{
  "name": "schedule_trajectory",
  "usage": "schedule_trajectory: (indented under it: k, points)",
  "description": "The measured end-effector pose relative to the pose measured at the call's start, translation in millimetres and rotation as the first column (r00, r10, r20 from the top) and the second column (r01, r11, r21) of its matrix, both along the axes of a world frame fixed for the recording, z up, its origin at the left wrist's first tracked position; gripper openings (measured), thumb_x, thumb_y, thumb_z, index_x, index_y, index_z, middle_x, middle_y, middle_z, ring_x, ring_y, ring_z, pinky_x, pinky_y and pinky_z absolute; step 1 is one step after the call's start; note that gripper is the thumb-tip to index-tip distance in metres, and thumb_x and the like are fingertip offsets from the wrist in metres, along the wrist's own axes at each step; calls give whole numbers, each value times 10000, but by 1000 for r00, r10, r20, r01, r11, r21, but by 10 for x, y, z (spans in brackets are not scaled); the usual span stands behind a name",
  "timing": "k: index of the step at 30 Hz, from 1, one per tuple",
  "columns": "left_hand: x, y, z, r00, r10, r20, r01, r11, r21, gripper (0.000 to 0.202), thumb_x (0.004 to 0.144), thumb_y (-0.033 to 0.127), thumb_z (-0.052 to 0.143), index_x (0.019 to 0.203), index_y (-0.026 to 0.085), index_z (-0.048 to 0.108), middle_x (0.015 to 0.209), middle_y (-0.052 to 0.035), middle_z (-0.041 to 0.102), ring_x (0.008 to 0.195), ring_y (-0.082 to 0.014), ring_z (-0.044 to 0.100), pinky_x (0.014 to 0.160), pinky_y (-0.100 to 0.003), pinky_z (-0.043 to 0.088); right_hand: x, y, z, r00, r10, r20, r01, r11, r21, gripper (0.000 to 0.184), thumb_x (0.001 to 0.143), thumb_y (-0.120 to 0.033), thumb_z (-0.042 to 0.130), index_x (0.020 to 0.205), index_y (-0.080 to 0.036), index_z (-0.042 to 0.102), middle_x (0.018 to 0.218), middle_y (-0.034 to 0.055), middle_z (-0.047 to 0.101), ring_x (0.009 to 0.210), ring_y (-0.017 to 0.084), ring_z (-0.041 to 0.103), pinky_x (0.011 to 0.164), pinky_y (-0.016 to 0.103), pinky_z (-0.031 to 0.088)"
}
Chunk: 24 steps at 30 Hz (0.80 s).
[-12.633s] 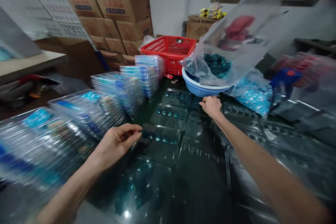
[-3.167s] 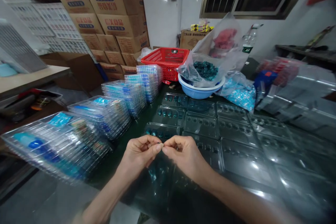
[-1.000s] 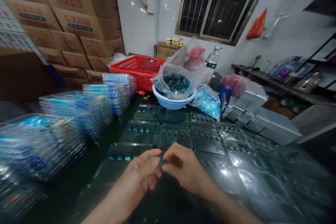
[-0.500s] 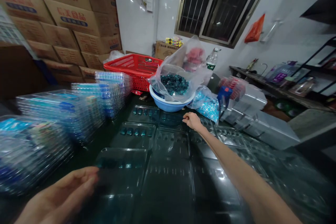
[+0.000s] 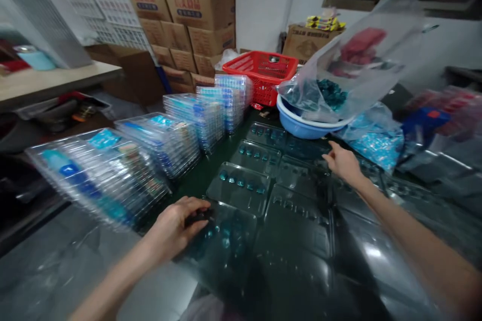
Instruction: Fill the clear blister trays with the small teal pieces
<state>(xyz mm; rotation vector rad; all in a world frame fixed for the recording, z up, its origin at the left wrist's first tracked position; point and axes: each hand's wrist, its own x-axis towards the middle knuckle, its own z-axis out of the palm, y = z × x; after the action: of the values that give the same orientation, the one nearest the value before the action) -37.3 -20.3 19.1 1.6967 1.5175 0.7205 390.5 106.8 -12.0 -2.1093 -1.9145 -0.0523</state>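
Clear tray (image 5: 232,199) with a row of teal pieces (image 5: 241,182) lies left of centre. I observe the left hand (image 5: 173,225) beside its near left corner, the right hand (image 5: 344,163) farther right, near the blue basin (image 5: 301,128). I cannot tell whether either hand grasps anything.

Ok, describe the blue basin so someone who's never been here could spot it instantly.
From the tall stack of cardboard boxes, look right to the red plastic basket. Just right of it sits the light blue basin. It is round and holds a clear plastic bag of teal pieces, whereas the basket is rectangular with perforated sides.
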Motion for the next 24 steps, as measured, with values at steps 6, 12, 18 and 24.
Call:
schedule_trajectory:
  k: [6, 12, 18, 24]
  points:
    - [-153, -147, 76, 890, -240, -388, 286, 956, 64, 276, 739, 200, 515, 990, 260, 616, 1018, -57, 589, 928, -223, 528, 791, -317, 417, -833, -755, 165, 899, 355, -255, -310, 929, 200, 267, 795, -256, 480, 1033, -170, 566, 831, 60, 606, 704, 173, 553, 649, 276, 409]
    - [-148, -200, 18, 811, -223, -541, 289, 956, 40, 336, 775, 131, 419, 1022, 271, 598, 940, -53, 556, 875, -203, 527, 733, -290, 413, -1785, -1365, 365, 634, 611, -474, -611, 772, 178, 205, 832, -197, 437, 983, -218, 574, 785, 31, 567, 669, 147, 520, 612, 264, 386]
    - [-161, -138, 32, 807, -285, -518, 362, 931, 51, 256, 797, 156, 410, 893, 244, 631, 813, -34, 546, 770, -176, 525, 665, -265, 390, -2134, -1482, 419, 550, 660, -511, -706, 695, 136, 207, 826, -170, 451, 991, -212, 567, 828, 22, 563, 713, 132, 523, 638, 248, 380]
    - [-105, -140, 181, 976, -171, 132, 185, 978, -95, 179, 797, 314, 488, 861, 172, 575, 707, -3, 529, 598, -116, 474, 530, -212, 366, -2298, -1514, 425, 476, 546, -689, -635, 756, 160, 181, 799, -151, 492, 950, -206, 577, 791, -2, 556, 697, 107, 519, 626, 214, 401]
